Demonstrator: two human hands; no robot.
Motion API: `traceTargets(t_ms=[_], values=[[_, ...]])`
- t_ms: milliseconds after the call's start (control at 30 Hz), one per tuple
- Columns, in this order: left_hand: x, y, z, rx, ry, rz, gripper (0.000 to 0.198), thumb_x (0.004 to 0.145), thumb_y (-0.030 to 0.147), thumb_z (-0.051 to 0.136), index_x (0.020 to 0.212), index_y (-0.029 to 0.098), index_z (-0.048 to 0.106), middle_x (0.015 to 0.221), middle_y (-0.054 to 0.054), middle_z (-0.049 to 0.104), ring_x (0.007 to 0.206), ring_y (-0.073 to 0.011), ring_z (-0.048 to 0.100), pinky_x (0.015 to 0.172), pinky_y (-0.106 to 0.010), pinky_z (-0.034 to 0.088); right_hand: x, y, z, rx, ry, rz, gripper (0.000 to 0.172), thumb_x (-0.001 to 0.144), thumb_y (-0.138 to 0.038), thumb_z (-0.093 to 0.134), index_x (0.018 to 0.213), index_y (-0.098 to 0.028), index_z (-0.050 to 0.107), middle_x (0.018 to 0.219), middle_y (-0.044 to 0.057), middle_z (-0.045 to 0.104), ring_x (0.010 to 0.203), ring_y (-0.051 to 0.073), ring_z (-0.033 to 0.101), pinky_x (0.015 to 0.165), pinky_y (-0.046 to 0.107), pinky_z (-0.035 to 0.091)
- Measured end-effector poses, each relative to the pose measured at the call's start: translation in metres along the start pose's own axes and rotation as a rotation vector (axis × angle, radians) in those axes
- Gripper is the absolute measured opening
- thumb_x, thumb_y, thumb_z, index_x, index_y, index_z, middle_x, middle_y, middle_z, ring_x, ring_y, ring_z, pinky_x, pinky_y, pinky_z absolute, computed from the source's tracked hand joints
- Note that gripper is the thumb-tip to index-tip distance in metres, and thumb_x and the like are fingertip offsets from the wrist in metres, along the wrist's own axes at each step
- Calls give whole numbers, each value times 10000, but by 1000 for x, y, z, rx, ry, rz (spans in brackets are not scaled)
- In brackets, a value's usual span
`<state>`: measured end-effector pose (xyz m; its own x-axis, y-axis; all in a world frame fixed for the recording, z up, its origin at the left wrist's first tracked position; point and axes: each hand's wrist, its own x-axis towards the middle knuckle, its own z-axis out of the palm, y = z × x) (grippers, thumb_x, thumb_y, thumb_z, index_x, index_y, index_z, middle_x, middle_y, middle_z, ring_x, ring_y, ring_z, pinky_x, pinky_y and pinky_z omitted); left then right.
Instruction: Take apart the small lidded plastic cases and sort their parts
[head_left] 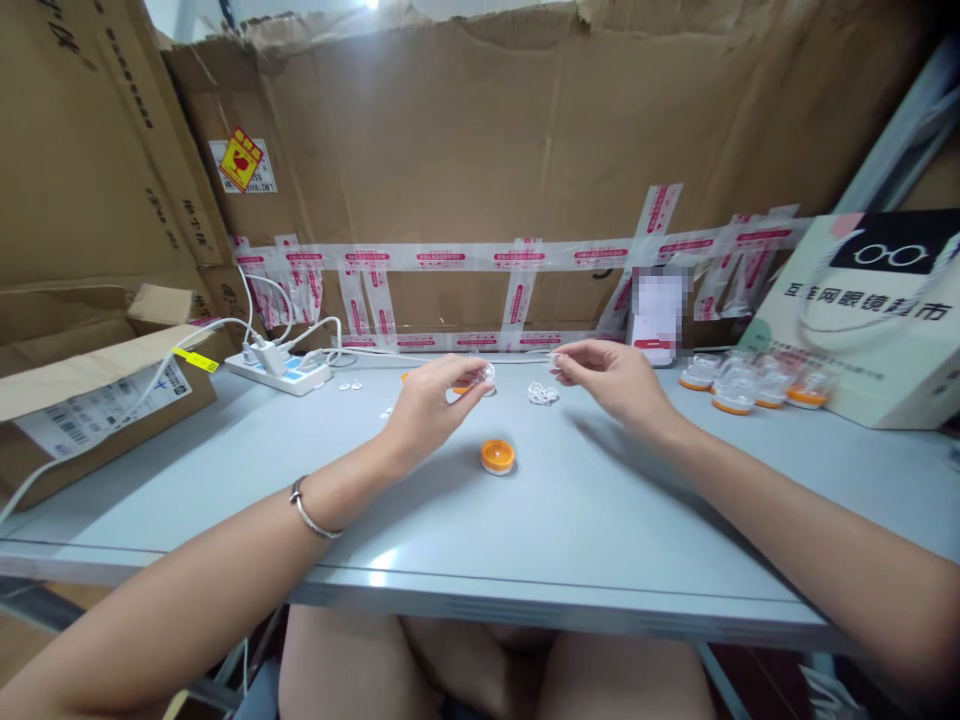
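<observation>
My left hand (439, 400) is raised over the table, its fingers closed on a small clear plastic piece (488, 376). To the right, my right hand (604, 378) pinches another small whitish, see-through piece (553, 361), too small to name. Between the hands lies a little heap of white rings (543, 393). Nearer to me, an orange round cap (497, 456) with a white base sits on the table, hollow side up. More orange parts show partly behind my left hand.
Several clear domed pieces with orange bases (733, 388) stand at the right, beside a paper bag (862, 330). A phone (655, 320) leans on the cardboard at the back. A power strip (277, 368) and an open carton (105, 410) are at the left. White discs (350, 386) lie near the strip.
</observation>
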<state>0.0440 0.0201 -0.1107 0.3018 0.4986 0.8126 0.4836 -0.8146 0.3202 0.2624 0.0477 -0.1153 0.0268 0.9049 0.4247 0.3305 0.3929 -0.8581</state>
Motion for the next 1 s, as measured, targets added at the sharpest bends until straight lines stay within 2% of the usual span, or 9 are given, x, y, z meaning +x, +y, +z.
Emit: traceTargets(t_ms=[133,300,433,567,667,733,867,1000], values=[[0,2,-1,-3,-20,33,156,785,194,555,923,147,610,839,-45,654,714,-95,602,713,-241,528,14,22,-9,-197,-25,-18,242,685,-374,596,788,-159,636,756,68,669,704,182,612,687,328,473],[0,6,-3,7,-26,31,165,789,198,553,935,142,605,816,-46,637,712,-98,582,707,-249,511,17,34,-4,-495,-70,-82,241,722,-355,542,755,-164,684,836,77,681,796,217,585,759,352,417],[0,10,-6,-4,28,60,160,791,199,554,935,145,601,806,-40,614,707,-88,560,693,-234,496,20,40,-2,-539,-85,-47,235,719,-330,550,785,-155,693,868,78,669,780,209,569,740,345,419],[3,15,-9,4,134,128,160,783,200,570,926,136,601,809,-38,596,700,-78,545,668,-214,488,20,37,0,-529,-36,-43,214,699,-303,589,819,-160,693,874,75,649,750,190,563,729,337,425],[4,17,-10,9,178,150,157,781,202,575,925,144,600,830,-35,592,709,-75,540,653,-206,487,14,24,4,-469,32,-99,229,701,-328,595,832,-161,682,906,84,622,782,189,553,723,330,427],[4,18,-10,8,186,153,151,777,211,582,915,154,601,827,-28,589,700,-72,537,645,-205,486,7,11,8,-363,27,-141,233,714,-358,585,811,-162,667,881,77,619,793,186,552,708,319,426],[3,18,-9,-2,172,154,139,752,223,615,872,152,609,760,-11,580,651,-64,525,622,-200,482,-13,-17,18,-61,-137,-137,268,743,-420,556,783,-166,632,760,43,628,721,153,556,671,293,428],[1,16,-4,-38,90,130,127,728,217,644,825,141,616,700,-5,583,638,-67,525,584,-181,470,-32,-37,27,167,-346,-183,256,769,-421,539,808,-183,622,754,19,631,722,127,560,687,272,435]])
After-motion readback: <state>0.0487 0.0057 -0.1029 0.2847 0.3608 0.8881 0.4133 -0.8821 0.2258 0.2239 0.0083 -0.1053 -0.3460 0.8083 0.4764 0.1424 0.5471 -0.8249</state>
